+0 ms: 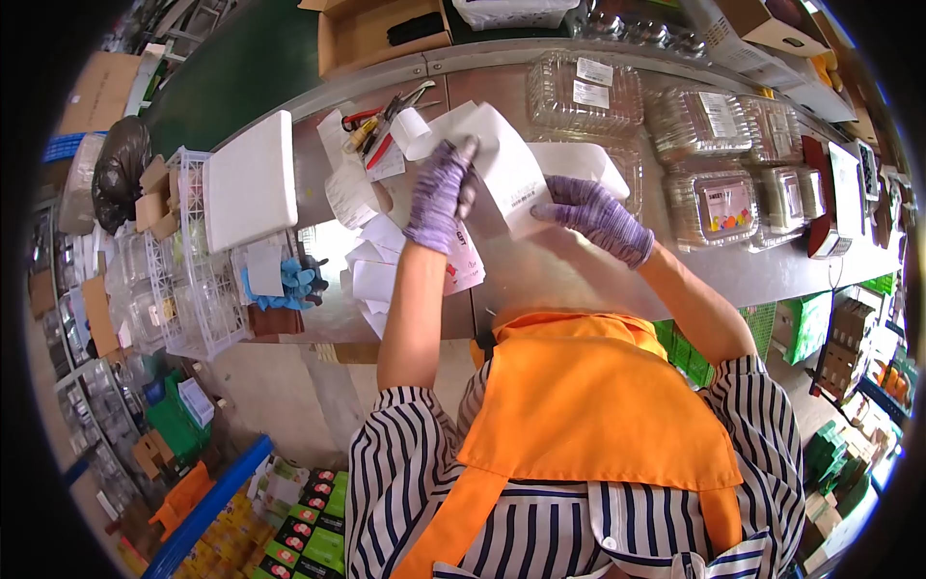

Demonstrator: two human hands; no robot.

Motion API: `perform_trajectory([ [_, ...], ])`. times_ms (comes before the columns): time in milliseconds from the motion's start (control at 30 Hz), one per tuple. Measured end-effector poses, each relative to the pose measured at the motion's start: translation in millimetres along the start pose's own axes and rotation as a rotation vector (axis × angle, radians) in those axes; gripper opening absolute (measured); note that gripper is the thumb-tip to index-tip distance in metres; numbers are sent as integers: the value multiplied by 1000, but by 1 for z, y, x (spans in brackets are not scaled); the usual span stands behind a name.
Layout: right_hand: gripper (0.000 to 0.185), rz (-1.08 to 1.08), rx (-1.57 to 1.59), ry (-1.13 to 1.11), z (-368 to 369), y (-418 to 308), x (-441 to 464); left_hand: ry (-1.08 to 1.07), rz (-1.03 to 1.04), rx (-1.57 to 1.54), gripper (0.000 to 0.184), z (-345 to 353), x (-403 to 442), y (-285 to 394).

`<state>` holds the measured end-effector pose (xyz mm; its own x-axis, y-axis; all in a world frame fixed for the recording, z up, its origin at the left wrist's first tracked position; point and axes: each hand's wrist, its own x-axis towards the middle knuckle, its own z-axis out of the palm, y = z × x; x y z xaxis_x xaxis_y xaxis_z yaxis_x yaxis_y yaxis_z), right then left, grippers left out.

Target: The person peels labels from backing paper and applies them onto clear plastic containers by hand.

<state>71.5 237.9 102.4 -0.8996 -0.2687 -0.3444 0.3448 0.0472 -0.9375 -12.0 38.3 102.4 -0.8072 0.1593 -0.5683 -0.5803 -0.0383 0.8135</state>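
A long strip of white labels [503, 164] with small printed text hangs between my two hands over the metal table. My left hand [442, 196], in a purple knitted glove, is closed on the strip's upper left part. At the strip's lower right edge, my right hand [593, 214], gloved the same way, pinches it beside the printed barcode. Another white length [579, 164] curves behind my right hand. Loose white papers [378, 265] and a pink-printed sheet [465, 262] lie beneath and left of my left forearm.
Clear plastic boxes [585, 94] stand at the back; labelled ones [725, 205] are on the right. Pliers and other tools [374, 130] lie at the back left. A white board [251, 181], a plastic basket [193, 289] and blue gloves [294, 281] are farther left.
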Motion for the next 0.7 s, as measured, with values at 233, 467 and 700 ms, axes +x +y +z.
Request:
perform_trajectory([
  [233, 25, 39, 188, 75, 7, -20, -20, -163, 570, 184, 16, -8, -16, 44],
  [467, 30, 382, 287, 192, 9, 86, -31, 156, 661, 946, 58, -69, 39, -48],
  [700, 37, 477, 4, 133, 6, 148, -62, 176, 80, 1407, 68, -83, 15, -72],
])
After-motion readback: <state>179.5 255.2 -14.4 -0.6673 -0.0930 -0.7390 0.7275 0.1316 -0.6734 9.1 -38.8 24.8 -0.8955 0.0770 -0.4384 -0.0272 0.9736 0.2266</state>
